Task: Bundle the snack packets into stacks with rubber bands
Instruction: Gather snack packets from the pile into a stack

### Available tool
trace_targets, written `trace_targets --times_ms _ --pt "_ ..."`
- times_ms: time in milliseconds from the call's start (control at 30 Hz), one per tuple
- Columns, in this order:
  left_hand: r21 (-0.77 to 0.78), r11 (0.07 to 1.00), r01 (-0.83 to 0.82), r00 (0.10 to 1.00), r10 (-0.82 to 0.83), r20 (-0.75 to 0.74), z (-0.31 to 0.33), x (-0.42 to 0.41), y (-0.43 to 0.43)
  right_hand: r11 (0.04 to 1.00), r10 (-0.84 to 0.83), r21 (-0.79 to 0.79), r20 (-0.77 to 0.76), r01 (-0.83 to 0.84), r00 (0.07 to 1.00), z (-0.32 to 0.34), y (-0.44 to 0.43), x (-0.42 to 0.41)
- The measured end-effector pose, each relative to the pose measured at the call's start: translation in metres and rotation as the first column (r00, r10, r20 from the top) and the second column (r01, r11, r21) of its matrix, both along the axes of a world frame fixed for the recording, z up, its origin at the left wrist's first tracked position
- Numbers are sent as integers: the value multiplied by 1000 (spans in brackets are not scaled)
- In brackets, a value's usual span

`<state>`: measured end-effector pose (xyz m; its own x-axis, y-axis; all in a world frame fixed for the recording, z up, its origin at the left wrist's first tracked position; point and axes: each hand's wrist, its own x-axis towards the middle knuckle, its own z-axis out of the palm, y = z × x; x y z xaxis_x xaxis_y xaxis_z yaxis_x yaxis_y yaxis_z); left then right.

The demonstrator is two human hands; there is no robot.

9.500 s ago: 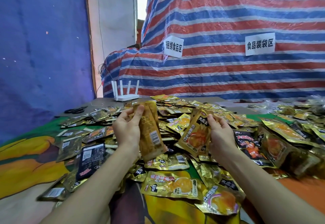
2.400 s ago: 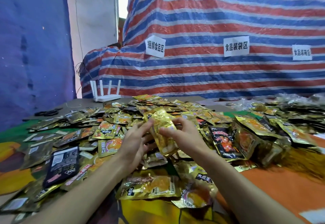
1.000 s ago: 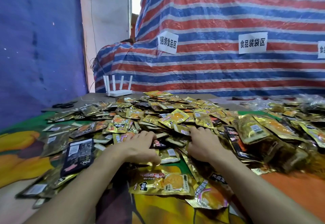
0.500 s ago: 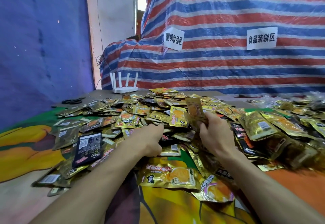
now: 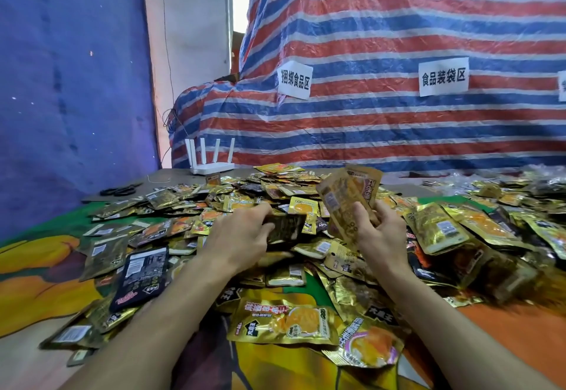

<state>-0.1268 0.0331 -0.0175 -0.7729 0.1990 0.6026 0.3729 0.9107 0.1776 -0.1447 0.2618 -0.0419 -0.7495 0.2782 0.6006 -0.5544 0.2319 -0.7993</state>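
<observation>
A broad heap of gold and black foil snack packets [image 5: 251,196] covers the table. My right hand [image 5: 379,236] grips a few gold packets [image 5: 346,202], held upright above the heap. My left hand [image 5: 239,236] pinches a dark packet [image 5: 286,227] at its left edge, lifted just over the pile. The two hands are a short gap apart. No rubber band shows in either hand.
A white router [image 5: 209,159] stands at the table's far edge, with black scissors [image 5: 118,190] to its left. A striped tarp [image 5: 398,52] with paper signs rises behind the table. A colourful cloth [image 5: 39,270] covers the near tabletop. Clear wrapped items [image 5: 520,175] lie far right.
Both hands were pressed down in the heap a second ago. My right hand has risen with gold packets, and my left hand has picked up a dark packet.
</observation>
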Motion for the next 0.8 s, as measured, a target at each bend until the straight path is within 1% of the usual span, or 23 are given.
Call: trace_targets --times_ms 67,133,167,200,233,267,300,367,400,467,533,600,667,733,800 --pt "148 988 50 997 -41 -66 1 0 1 999 29 -32 15 -29 999 0 -2 -2" --pt "315 944 96 991 -62 -115 2 -1 1 996 48 -83 49 -44 998 -1 -5 -3" --pt "367 925 103 990 -60 -127 2 -2 -1 992 65 -118 79 -55 995 -1 -6 -4" --pt "383 918 104 990 -59 -128 1 -3 -3 987 83 -144 111 -66 990 -1 -6 -5" --pt "365 925 109 990 -68 -123 0 -2 -5 985 97 -156 139 -75 986 -2 -7 -6" --pt "312 944 108 991 -76 -111 -1 -1 -7 985 104 -153 157 -79 982 -2 -8 -6" --pt "226 970 91 993 -70 -99 0 1 -8 987 103 -141 165 -80 981 -2 -8 -7" --pt "16 1000 0 997 1 -71 2 3 -7 991 90 -113 168 -72 982 -2 -9 -6" --pt "-78 996 -50 998 47 -35 3 5 -3 991 90 -111 168 -72 982 -2 -10 -5" --pt "-242 964 -110 988 133 81 2 9 8 990 97 -120 169 -78 981 -1 -11 -4" --pt "-382 920 -86 957 182 224 -4 10 19 989 96 -124 168 -76 981 -1 -11 -2" --pt "-522 851 -60 906 266 328 -10 8 22 989 98 -123 167 -77 981 0 -11 -1" --pt "-554 831 -49 872 306 383 -12 7 21 988 105 -128 170 -83 980 1 -11 1" --pt "-528 848 -43 869 293 399 -12 6 20 988 107 -131 177 -84 978 2 -12 2" --pt "-524 849 -65 894 283 348 -12 7 20 985 115 -148 186 -88 976 2 -12 2"
